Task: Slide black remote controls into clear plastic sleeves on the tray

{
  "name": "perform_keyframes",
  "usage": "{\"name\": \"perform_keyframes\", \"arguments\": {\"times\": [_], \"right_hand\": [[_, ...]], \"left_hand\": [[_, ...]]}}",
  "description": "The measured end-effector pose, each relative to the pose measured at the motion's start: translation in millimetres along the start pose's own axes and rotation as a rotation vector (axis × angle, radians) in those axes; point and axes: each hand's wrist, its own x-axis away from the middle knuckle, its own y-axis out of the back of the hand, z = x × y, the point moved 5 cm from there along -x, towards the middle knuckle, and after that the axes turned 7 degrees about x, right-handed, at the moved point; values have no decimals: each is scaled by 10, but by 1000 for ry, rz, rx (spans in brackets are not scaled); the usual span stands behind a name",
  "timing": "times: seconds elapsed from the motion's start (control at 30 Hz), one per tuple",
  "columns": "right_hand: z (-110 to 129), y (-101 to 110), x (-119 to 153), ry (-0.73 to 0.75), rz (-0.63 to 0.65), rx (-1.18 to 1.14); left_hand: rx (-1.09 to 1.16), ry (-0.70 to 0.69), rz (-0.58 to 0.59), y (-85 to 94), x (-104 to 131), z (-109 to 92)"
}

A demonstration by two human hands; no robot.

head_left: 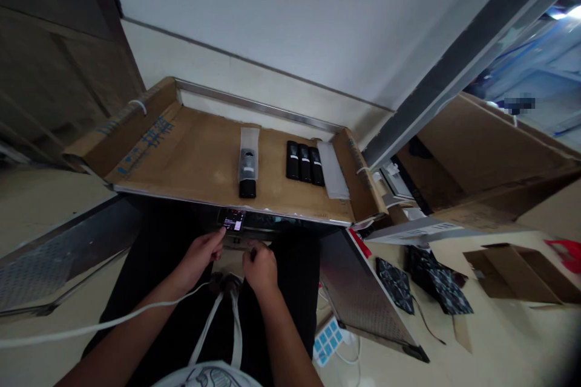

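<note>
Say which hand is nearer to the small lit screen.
The left. The left hand has its thumb at the lower-left corner of the lit screen; the right hand is below and right of it, apart from it.

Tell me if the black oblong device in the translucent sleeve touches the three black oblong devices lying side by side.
Apart: the head view shows bare brown cardboard between the sleeved black device and the three black devices.
</note>
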Motion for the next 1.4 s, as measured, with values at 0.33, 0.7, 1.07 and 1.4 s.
{"name": "perform_keyframes", "arguments": {"times": [0.33,0.7,1.07,1.4], "right_hand": [[819,1391,-543,476,-288,-141],[864,1171,-1324,570,-64,-93],[868,1171,-1405,438,-78,-165],[842,1140,-1461,406,-71,-261]], "left_hand": [[-864,-772,62,-245,-225,-1697],[-1038,-840,171,-442,-749,-1653],[-1015,-808,89,-431,-828,-1616],[-951,-772,40,-464,-800,-1674]]}}
